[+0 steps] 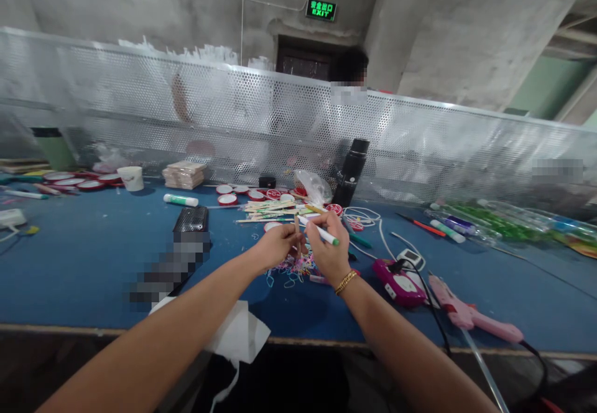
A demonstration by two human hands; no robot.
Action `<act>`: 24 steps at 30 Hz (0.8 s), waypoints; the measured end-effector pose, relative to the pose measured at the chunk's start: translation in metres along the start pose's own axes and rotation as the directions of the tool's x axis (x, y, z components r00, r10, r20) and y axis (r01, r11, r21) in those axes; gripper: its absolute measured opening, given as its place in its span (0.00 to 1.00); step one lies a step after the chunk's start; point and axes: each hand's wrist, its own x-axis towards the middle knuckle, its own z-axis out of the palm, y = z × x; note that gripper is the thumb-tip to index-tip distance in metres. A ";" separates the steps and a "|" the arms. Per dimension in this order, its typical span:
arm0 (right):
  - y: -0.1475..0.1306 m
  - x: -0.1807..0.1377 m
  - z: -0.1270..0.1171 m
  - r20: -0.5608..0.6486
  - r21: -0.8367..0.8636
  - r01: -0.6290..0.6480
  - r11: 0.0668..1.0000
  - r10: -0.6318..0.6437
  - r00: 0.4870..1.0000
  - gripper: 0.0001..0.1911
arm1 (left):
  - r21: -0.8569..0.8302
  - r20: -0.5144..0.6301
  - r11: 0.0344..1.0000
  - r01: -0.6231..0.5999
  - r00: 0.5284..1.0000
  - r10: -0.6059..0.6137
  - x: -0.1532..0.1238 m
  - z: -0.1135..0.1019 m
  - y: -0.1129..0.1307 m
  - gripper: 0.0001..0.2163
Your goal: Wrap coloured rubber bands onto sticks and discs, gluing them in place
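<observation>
My left hand point(275, 246) pinches a thin wooden stick point(296, 223) upright in its fingertips, above the middle of the blue table. Held like a pen in my right hand point(330, 252) is a white marker point(321, 231) with a green end, its other end pointing toward the stick. Whether the marker touches the stick I cannot tell. Below both hands lies a heap of small coloured elastic bands point(290, 273), partly covered by them. Just beyond are several loose wooden sticks point(268, 211), some with green marks.
Red-rimmed round discs point(227, 199) and a black bottle point(352, 170) stand toward the perforated metal screen point(209, 108). A magenta power box point(398, 283), cables and a pink glue gun point(466, 313) are on the right. A glue stick point(181, 199) lies left. Beyond the screen is a person.
</observation>
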 end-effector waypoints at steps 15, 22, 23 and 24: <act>-0.001 0.001 -0.001 -0.004 -0.004 0.001 1.000 -0.001 1.000 0.04 | 0.008 0.009 1.000 0.001 1.000 -0.001 -0.003 0.000 0.003 0.11; -0.001 0.001 -0.001 0.003 -0.005 0.002 1.000 -0.002 1.000 0.05 | -0.004 0.023 1.000 -0.024 0.999 0.024 0.001 0.000 -0.002 0.12; -0.001 0.001 -0.001 0.002 -0.006 0.001 1.000 -0.001 1.000 0.05 | 0.000 0.022 1.000 -0.021 1.000 0.021 0.001 -0.001 -0.002 0.12; -0.001 0.001 -0.001 -0.003 -0.011 -0.001 1.000 0.001 1.000 0.05 | 0.005 0.025 1.000 -0.017 1.000 0.017 0.001 -0.001 -0.002 0.12</act>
